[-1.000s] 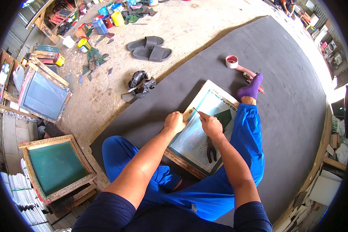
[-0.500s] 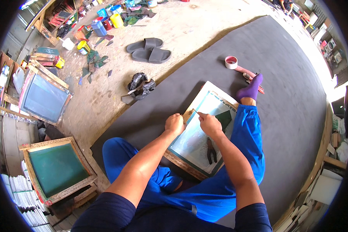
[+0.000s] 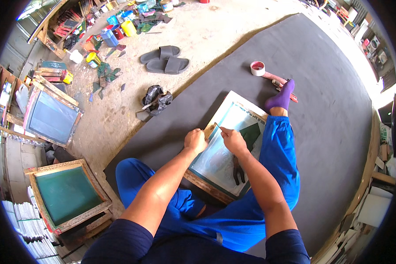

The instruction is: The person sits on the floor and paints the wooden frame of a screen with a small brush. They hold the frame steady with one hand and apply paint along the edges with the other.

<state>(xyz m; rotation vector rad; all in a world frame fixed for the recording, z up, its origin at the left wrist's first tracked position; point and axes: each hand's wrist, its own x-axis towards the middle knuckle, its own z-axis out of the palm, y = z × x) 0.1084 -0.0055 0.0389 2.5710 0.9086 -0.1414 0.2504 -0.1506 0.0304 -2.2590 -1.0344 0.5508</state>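
Note:
A wood-framed printing screen (image 3: 211,188) with pale mesh lies tilted between my legs on the dark surface. My left hand (image 3: 196,140) is closed around its left wooden rail. Just across from it, my right hand (image 3: 234,140) is closed on a thin tool (image 3: 218,126), whose tip points at that same rail. Fingers hide most of the tool, so its kind is unclear. On the mesh under my right forearm are dark-handled pliers (image 3: 238,170), partly covered. A dark green flat piece (image 3: 251,133) rests on the screen beyond my right hand.
A tape roll (image 3: 257,68) and a red-handled tool (image 3: 293,97) lie near my purple-socked foot (image 3: 280,97). Left of the dark sheet (image 3: 330,132) are a black plastic bag (image 3: 156,100), grey slides (image 3: 168,66), a green screen (image 3: 68,193), a blue-grey screen (image 3: 53,116) and several paint containers (image 3: 128,28).
The whole view has shifted slightly. Both hands keep their grip at the left rail, and the thin tool's tip now tilts a little more upward and away.

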